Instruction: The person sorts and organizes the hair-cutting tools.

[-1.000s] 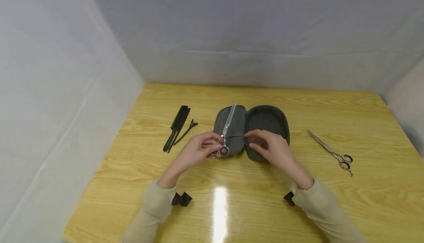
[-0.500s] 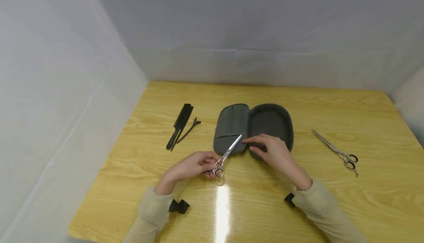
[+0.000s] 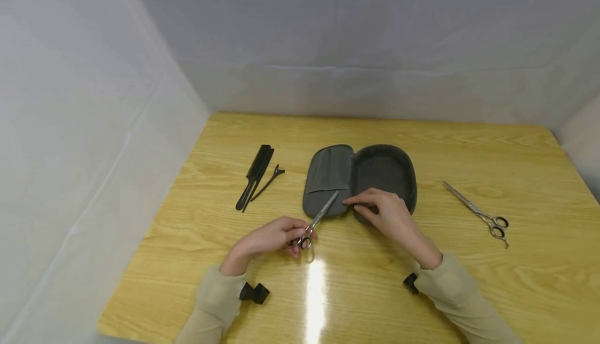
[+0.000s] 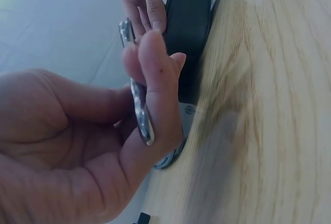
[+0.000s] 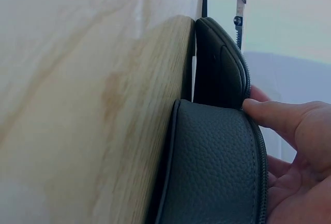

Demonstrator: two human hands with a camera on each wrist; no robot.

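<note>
A grey zip case [image 3: 361, 180] lies open on the wooden table [image 3: 234, 281], its two halves side by side. My left hand [image 3: 274, 237] pinches the handles of a pair of silver scissors [image 3: 319, 219], whose blades point up and right over the case's left half. In the left wrist view the scissors [image 4: 138, 105] lie across my curled fingers [image 4: 155, 84]. My right hand [image 3: 382, 213] rests on the near edge of the case's right half, fingers bent over its rim; the right wrist view shows a fingertip [image 5: 269, 113] on the case's zip edge [image 5: 217, 172].
A black comb [image 3: 254, 175] and a black hair clip [image 3: 268, 182] lie to the left of the case. A second pair of silver scissors [image 3: 478, 212] lies on the table to the right. Grey cloth walls close in the left, back and right sides.
My left hand has drawn the scissors down out of the case's left half toward me and tilted them to the right. My right hand has stayed on the case.
</note>
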